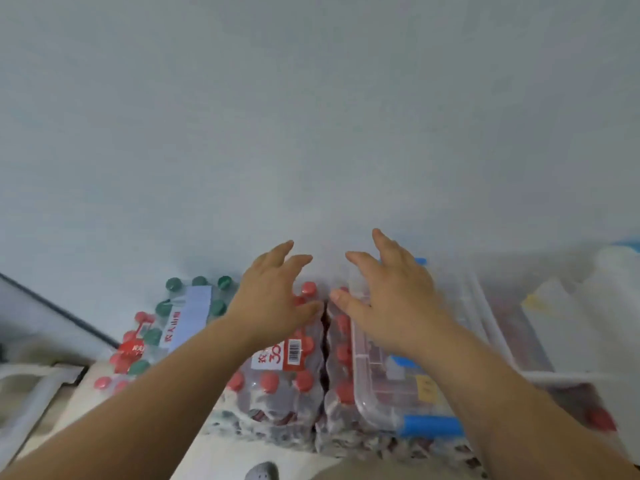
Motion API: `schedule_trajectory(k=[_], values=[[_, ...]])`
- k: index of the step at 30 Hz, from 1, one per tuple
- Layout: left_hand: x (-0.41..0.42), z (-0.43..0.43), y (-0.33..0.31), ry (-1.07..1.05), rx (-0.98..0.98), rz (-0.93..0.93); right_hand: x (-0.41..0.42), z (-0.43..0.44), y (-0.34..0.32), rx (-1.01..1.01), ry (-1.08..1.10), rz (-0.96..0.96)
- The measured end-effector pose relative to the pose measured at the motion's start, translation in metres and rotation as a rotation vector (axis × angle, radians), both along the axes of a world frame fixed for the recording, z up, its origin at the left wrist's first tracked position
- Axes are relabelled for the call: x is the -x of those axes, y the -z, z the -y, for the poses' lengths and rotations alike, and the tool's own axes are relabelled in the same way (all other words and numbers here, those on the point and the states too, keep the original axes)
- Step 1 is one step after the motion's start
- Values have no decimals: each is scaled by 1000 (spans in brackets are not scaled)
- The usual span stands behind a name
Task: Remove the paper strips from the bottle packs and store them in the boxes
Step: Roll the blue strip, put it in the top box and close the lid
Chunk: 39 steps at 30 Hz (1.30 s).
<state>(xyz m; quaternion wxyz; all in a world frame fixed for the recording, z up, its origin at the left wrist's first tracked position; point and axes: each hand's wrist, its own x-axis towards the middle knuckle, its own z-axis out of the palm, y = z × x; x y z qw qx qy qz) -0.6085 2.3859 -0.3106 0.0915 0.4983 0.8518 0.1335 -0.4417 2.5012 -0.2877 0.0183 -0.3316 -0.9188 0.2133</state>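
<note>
Shrink-wrapped bottle packs stand on the floor against a pale wall. A middle pack with red caps (277, 382) carries a red and white paper strip with a barcode (282, 353). To its left a pack with green caps (180, 299) bears a white paper strip (188, 311). My left hand (273, 296) hovers over the middle pack, fingers spread and holding nothing. My right hand (391, 299) reaches, fingers spread, over a clear plastic box (381, 407) that lies on another red-capped pack (341, 372). Whether either hand touches anything I cannot tell.
The clear box has blue latches (431, 426). A second clear box (512, 344) with white bottles (595, 306) stands at the right. A red-capped pack with a red label (128, 351) lies at the left, beside a white frame (31, 393).
</note>
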Motion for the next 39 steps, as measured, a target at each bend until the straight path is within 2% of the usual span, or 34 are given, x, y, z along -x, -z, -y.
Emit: schedule_trajectory(k=[5, 8, 13, 19, 22, 30, 35, 39], values=[[80, 70, 36, -39, 111, -61, 88, 55, 21, 7, -96, 73], [134, 106, 52, -20, 188, -64, 139, 83, 43, 48, -90, 133], [212, 143, 75, 5, 211, -59, 207, 119, 74, 94, -64, 201], [258, 138, 99, 48, 181, 21, 263, 126, 104, 160, -29, 267], [270, 122, 107, 67, 152, 100, 286, 123, 115, 195, 27, 239], [285, 96, 137, 62, 95, 243, 323, 110, 142, 140, 48, 290], [280, 99, 134, 35, -60, 331, 320, 114, 140, 124, 69, 124], [274, 113, 116, -26, -177, 515, 301, 121, 129, 286, 120, -105]])
